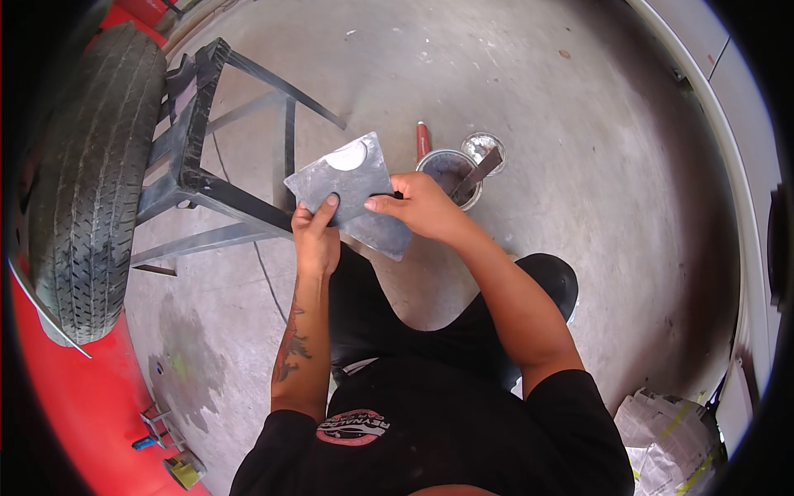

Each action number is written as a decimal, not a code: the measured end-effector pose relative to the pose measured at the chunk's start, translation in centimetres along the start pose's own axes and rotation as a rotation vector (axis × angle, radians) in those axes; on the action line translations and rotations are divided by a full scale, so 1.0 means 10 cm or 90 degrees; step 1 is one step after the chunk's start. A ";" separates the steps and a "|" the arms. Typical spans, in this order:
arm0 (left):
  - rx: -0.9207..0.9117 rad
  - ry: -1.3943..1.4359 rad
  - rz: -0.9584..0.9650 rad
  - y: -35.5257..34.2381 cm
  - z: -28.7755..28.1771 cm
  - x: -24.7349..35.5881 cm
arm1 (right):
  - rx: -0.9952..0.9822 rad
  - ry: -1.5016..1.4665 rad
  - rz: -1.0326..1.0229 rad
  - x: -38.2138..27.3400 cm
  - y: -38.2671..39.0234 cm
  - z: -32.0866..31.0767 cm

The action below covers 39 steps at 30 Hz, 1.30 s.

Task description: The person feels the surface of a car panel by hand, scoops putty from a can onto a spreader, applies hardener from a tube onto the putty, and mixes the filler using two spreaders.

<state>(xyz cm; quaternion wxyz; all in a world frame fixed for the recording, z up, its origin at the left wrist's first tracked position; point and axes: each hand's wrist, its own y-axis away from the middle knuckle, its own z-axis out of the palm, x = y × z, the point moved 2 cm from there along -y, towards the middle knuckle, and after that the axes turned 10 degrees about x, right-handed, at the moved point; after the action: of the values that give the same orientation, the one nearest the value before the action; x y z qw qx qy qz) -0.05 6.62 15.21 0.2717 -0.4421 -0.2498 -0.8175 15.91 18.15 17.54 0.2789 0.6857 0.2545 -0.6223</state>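
Above my knees I hold a thin grey flat plate with a round dab of white paste near its far edge. My left hand grips the near left side, thumb on top and fingers beneath. At the right side, my right hand is closed with its thumb pressed over the grey surface. A second grey piece shows at the lower right; I cannot tell whether it is a separate plate. The fingers under both are hidden.
Ahead on the concrete floor stand an open can with a dark flat blade across it, a smaller paste-smeared tin and a red-handled tool. A black metal stand and tire are left; paper-covered bundle lower right.
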 end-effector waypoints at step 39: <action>0.199 0.098 -0.251 0.79 -0.41 -0.11 | -0.024 0.530 -0.112 0.97 -1.65 -2.13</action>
<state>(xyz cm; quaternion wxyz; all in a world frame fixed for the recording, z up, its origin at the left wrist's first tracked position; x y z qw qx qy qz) 3.29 -1.55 13.59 0.1904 -0.2742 -0.4334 -0.8371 20.52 44.84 8.32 0.1105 0.8488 0.4144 -0.3092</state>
